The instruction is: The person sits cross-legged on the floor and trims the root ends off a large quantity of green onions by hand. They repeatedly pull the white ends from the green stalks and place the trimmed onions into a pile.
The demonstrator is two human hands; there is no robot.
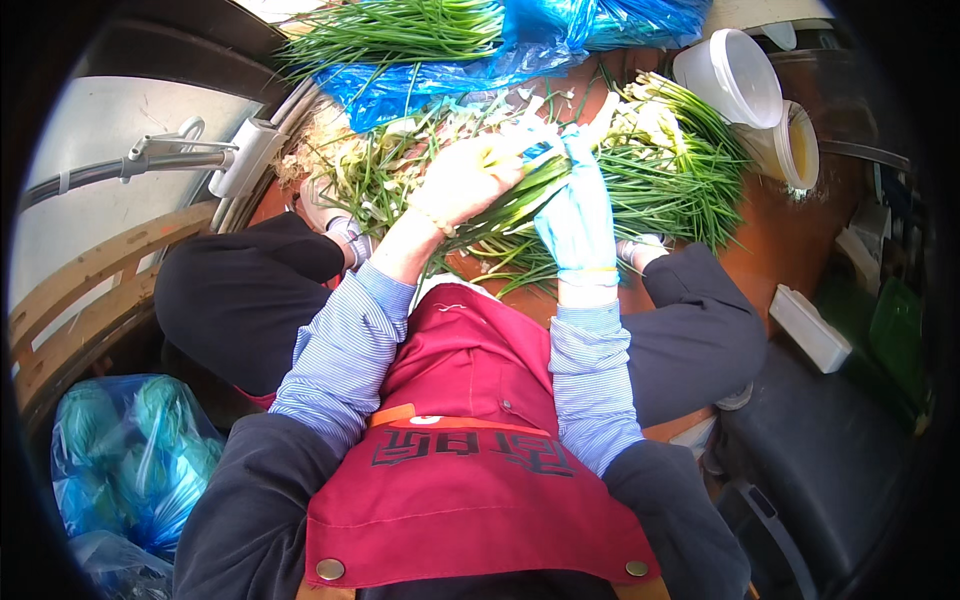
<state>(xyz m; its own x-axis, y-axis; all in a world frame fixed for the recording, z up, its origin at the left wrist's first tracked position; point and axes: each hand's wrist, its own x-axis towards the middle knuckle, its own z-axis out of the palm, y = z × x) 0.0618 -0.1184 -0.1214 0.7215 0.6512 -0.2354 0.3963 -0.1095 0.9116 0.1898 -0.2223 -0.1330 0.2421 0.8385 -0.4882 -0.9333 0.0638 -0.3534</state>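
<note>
My left hand [469, 176] is bare and curls around a bunch of green onions [525, 196] in front of my lap. On my right hand [577, 206] is a thin light-blue plastic glove, held at the wrist by a yellow band. Its fingers close on the same bunch near the pale ends. Strong glare washes out the fingertips of both hands. Right beside the gloved hand lies a pile of green onions [675, 176], white ends toward the top. Loose peelings and trimmed leaves [397, 161] spread beyond and left of my bare hand.
More green onions [420, 34] rest on a blue plastic bag [465, 79] at the top. Two plastic tubs, one whitish [727, 79] and one with yellowish contents [787, 146], are at upper right. A filled blue bag [135, 450] sits at lower left. My crossed legs flank the brown floor [780, 225].
</note>
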